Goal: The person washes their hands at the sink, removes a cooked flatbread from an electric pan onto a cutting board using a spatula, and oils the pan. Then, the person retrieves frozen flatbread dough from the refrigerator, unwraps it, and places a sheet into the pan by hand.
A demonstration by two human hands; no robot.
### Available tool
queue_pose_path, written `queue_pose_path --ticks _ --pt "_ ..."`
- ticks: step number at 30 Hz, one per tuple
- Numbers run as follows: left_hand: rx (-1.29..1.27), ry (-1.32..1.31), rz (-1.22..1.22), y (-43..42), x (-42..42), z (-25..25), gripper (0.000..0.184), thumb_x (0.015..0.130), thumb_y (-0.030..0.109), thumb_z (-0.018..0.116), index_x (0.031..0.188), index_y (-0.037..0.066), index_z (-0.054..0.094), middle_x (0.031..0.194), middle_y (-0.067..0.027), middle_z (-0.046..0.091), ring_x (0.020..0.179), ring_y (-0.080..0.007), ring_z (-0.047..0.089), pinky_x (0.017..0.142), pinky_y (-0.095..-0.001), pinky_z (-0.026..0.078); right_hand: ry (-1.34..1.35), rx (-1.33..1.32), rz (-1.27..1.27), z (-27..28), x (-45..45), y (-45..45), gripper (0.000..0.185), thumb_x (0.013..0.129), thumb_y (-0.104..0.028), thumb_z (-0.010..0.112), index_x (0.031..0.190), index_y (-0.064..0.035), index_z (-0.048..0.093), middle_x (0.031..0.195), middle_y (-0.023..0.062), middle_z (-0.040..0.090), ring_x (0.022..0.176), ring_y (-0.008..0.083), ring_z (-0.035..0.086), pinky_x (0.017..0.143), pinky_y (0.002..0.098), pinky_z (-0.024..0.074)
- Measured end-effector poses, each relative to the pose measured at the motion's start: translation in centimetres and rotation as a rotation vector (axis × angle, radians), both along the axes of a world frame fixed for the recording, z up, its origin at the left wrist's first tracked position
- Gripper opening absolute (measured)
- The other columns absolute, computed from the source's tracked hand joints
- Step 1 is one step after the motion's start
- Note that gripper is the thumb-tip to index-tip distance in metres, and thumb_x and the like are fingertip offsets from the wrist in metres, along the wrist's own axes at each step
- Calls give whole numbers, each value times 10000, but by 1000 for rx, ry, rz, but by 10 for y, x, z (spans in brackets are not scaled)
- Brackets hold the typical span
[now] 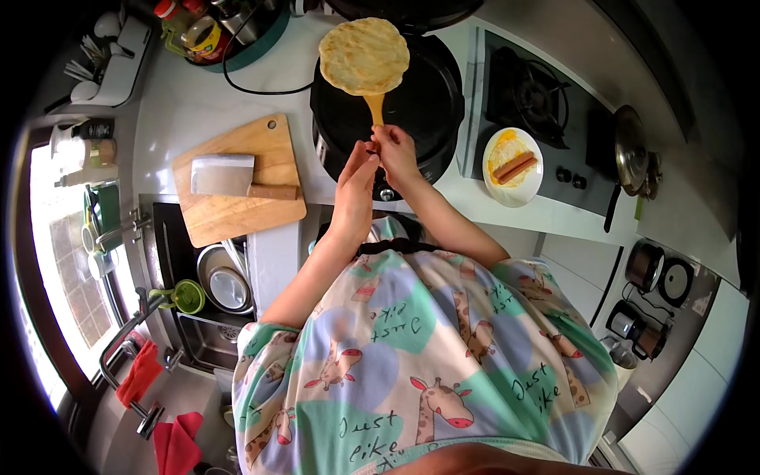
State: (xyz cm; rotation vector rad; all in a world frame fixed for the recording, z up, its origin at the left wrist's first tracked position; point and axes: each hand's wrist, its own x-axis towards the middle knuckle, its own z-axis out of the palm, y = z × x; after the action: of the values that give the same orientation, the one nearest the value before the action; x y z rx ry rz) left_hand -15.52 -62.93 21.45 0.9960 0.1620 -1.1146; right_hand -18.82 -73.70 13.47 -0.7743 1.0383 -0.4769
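A round, lightly browned flatbread (364, 57) rests on the head of a yellow spatula (377, 109), over the far side of a black electric griddle (431, 103). My right hand (397, 155) is closed around the spatula's handle. Right beside it, my left hand (358, 180) is closed at the lower end of the same handle, its fingers partly hidden. To the right of the griddle, a white plate (489, 180) holds an egg-topped flatbread (502, 146) with a sausage (514, 168) on it.
Left of the griddle, a cleaver (223, 174) lies on a wooden cutting board (237, 222), partly over the sink (166, 237). A gas stove (570, 162) stands on the right. A black cord (261, 92) crosses the counter near a green tray (253, 54) of bottles.
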Motion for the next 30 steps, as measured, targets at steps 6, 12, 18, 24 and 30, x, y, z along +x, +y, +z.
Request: queue_pose_path --ticks 6,12,18,24,30 --pt "21 -141 -48 -5 -2 6 577 1012 163 526 1531 13 322 1513 -72 421 1394 -156 379 1175 -309 228 -20 -55 -1 -19 15 -12 157 999 -204 611 997 -48 586 799 7 588 667 94 582 564 265 498" --pt "241 -1513 -361 -30 17 -30 514 1019 262 475 1438 -34 451 1468 -224 460 1398 -336 410 1162 -454 294 -503 101 -6 -35 4 -15 116 967 -111 617 1063 -49 596 900 23 620 781 123 610 696 269 520" --pt "269 -1593 -372 -35 20 -28 479 986 277 519 1347 -37 538 1330 -225 566 1239 -395 537 1121 -518 343 -439 18 -32 -33 -2 -13 125 997 -132 594 1090 -48 594 906 19 611 761 111 593 654 263 502" --pt "122 -1530 -369 -31 2 -14 449 959 182 582 1349 -37 540 1308 -236 573 1203 -394 554 1100 -478 381 -263 -176 -37 -9 -40 -28 185 1034 -165 551 1129 -17 608 846 1 591 694 64 530 609 216 458" --pt "74 -1518 -359 -35 -7 -20 436 965 168 589 1345 -42 547 1284 -248 582 1149 -394 577 1043 -434 432 85 -322 46 -6 -77 -48 186 1017 -176 569 1091 -18 633 852 1 608 683 66 555 568 224 466"
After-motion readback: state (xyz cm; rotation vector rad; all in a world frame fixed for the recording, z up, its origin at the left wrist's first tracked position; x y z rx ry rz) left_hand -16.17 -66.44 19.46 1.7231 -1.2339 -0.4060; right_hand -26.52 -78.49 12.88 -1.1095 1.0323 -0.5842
